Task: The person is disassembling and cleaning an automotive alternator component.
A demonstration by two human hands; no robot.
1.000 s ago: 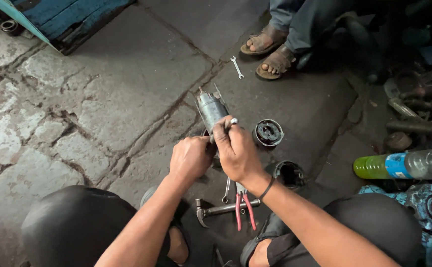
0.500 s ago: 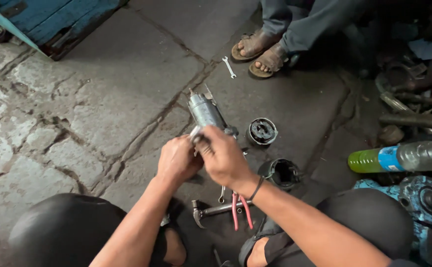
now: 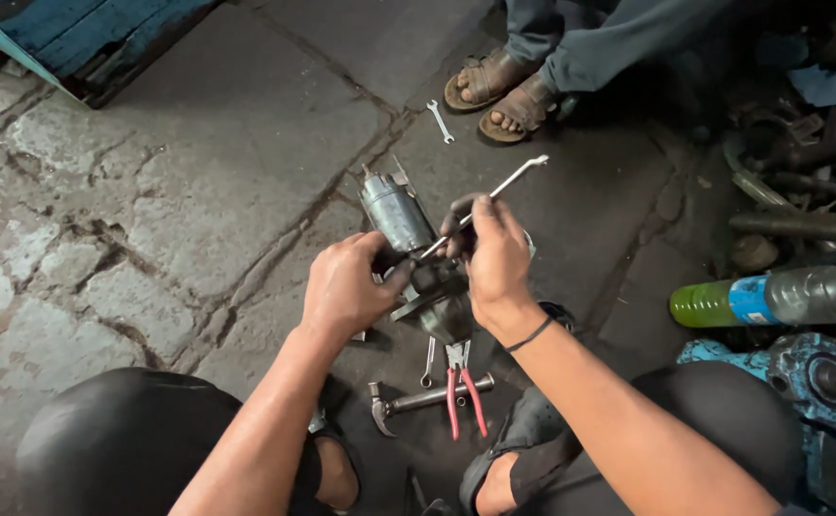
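My left hand (image 3: 346, 287) grips the dark base of a starter motor (image 3: 397, 215), whose grey cylindrical body points up and away from me. My right hand (image 3: 496, 253) is shut on a slim metal spanner (image 3: 504, 186); its near end sits at the motor's base and its far end sticks up to the right. Both hands are above my knees, over the stone floor. The part of the motor under my right palm is hidden.
On the floor below my hands lie red-handled pliers (image 3: 463, 387), a hammer (image 3: 408, 406) and a small spanner (image 3: 428, 361). Another spanner (image 3: 440, 120) lies near a second person's sandalled feet (image 3: 504, 91). A plastic bottle with green liquid (image 3: 771, 298) and metal parts sit at right.
My right hand has swung the spanner so its free end now sticks out up and to the right. The motor stays in my left hand, tilted slightly more to the left.
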